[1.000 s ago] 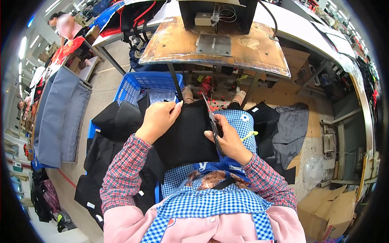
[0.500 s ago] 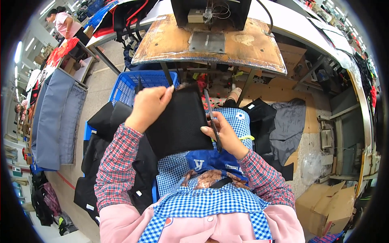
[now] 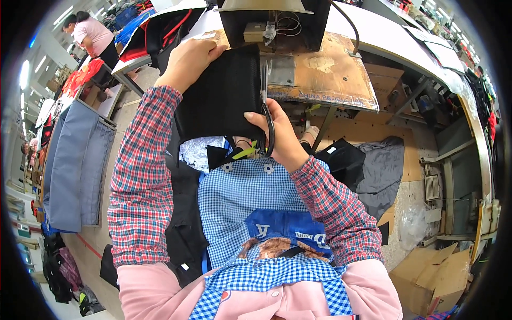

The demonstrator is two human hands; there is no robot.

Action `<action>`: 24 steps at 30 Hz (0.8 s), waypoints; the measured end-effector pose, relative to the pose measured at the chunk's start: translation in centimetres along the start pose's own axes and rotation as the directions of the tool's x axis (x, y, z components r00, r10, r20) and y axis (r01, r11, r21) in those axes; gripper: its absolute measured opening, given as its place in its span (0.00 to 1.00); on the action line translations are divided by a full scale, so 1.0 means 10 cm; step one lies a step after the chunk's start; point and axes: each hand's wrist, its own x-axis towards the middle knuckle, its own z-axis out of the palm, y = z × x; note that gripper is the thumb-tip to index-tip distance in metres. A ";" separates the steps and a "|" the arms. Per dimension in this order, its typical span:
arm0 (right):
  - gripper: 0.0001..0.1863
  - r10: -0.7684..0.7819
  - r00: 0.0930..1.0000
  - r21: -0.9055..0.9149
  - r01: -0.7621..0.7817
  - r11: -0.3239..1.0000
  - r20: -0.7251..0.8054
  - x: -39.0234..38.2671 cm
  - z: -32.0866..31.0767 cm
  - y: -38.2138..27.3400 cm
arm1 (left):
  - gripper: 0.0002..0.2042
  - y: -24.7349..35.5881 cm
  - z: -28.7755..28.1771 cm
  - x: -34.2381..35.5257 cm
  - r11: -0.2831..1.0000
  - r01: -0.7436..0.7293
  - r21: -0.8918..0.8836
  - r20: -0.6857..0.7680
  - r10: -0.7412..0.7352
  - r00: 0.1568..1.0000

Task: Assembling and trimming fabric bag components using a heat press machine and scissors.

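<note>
The left hand (image 3: 190,61) pinches the upper left part of a black fabric panel (image 3: 221,101) between thumb and curled fingers, and the panel hangs raised in the air, masking the left part of the worn brown surface (image 3: 346,80) from this view. The right hand (image 3: 281,133) is closed around the dark handles of a pair of scissors (image 3: 265,98), the blades pointing up along the panel's right edge; whether the blades are parted or pressed together I cannot tell. The right thumb lies over the panel's lower right corner. On the surface, a metal plate (image 3: 281,72) lies just beside the panel's right edge, and a black machine housing (image 3: 314,32) rises at the far edge, with a small pale box (image 3: 254,32) inside it. Below the panel's lower edge is a yellow-green strip (image 3: 244,153), near the top of a blue checked apron (image 3: 224,192). More black cloth (image 3: 184,229) lies left of the apron. To the right, beyond the surface's near right corner, a grey cloth (image 3: 381,168) lies next to a black piece with a white tag (image 3: 341,160).
</note>
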 end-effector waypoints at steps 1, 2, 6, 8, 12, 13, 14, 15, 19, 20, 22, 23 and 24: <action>0.24 0.029 0.999 -0.001 -0.029 1.000 -0.018 0.04 -0.01 -0.01 | 0.23 -0.03 0.04 0.05 1.000 0.022 0.009 0.059 -0.022 0.998; 0.24 0.026 0.999 -0.003 -0.026 1.000 -0.023 0.09 -0.03 -0.02 | 0.23 -0.03 0.09 0.11 1.000 0.018 0.004 0.058 -0.018 0.998; 0.24 0.006 0.997 -0.024 -0.007 1.000 -0.075 0.22 -0.10 -0.03 | 0.24 -0.05 0.26 0.26 1.000 0.013 0.011 0.079 -0.014 0.997; 0.24 -0.002 0.996 -0.028 0.000 1.000 -0.086 0.26 -0.11 -0.03 | 0.25 -0.06 0.31 0.29 1.000 0.020 -0.001 0.061 -0.020 0.998; 0.23 -0.022 0.997 -0.041 0.019 0.999 -0.072 0.24 -0.11 -0.05 | 0.25 -0.06 0.35 0.29 1.000 -0.014 0.010 -0.023 0.014 1.000; 0.23 -0.021 0.997 -0.055 0.017 0.998 -0.075 0.22 -0.09 -0.06 | 0.25 -0.06 0.34 0.28 1.000 -0.016 -0.003 -0.036 0.016 0.999; 0.23 -0.021 0.997 -0.055 0.017 0.998 -0.072 0.21 -0.08 -0.06 | 0.25 -0.06 0.33 0.26 1.000 -0.014 -0.001 -0.036 0.014 0.999; 0.24 -0.019 0.997 -0.057 0.015 0.998 -0.074 0.19 -0.06 -0.06 | 0.25 -0.06 0.32 0.25 1.000 -0.002 -0.009 -0.015 0.002 1.000; 0.24 -0.030 0.997 -0.046 0.026 0.999 -0.077 0.11 -0.06 -0.04 | 0.25 0.01 0.23 0.17 0.999 0.007 -0.051 0.011 -0.006 1.000; 0.24 -0.031 0.997 -0.050 0.028 0.998 -0.077 0.07 -0.06 -0.06 | 0.25 0.02 0.20 0.16 0.999 0.008 -0.052 0.008 -0.007 1.000; 0.24 0.020 0.998 -0.046 -0.022 0.999 -0.052 -0.04 -0.09 -0.12 | 0.24 0.06 0.16 0.13 0.999 0.017 -0.049 0.039 -0.015 0.999; 0.24 0.016 0.998 -0.051 -0.019 0.999 -0.057 -0.10 -0.14 -0.17 | 0.24 0.08 0.13 0.09 0.998 0.014 -0.056 0.035 -0.012 0.999; 0.23 0.014 0.998 -0.184 -0.025 0.983 -0.061 -0.19 -0.25 -0.26 | 0.23 0.13 0.10 0.06 0.996 -0.022 -0.085 -0.016 0.021 1.000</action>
